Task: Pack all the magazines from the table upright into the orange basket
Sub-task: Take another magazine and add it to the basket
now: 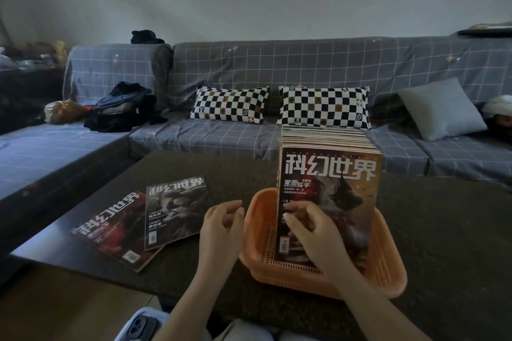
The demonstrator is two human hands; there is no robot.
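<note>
An orange basket (255, 232) stands on the dark table (443, 243), packed with several upright magazines (329, 171). My right hand (310, 227) rests with loosely bent fingers against the cover of the front magazine. My left hand (221, 221) hovers just left of the basket's rim, fingers loosely curled, holding nothing. Two magazines lie flat on the table at the left: a red-covered one (110, 227) and a grey-covered one (174, 209) that overlaps its right edge.
A grey checked sofa (221, 135) runs behind the table, with two black-and-white checkered pillows (230, 105), a grey cushion (440, 108) and a dark bag (122, 108). A phone (138, 327) lies on my lap by the table's near edge.
</note>
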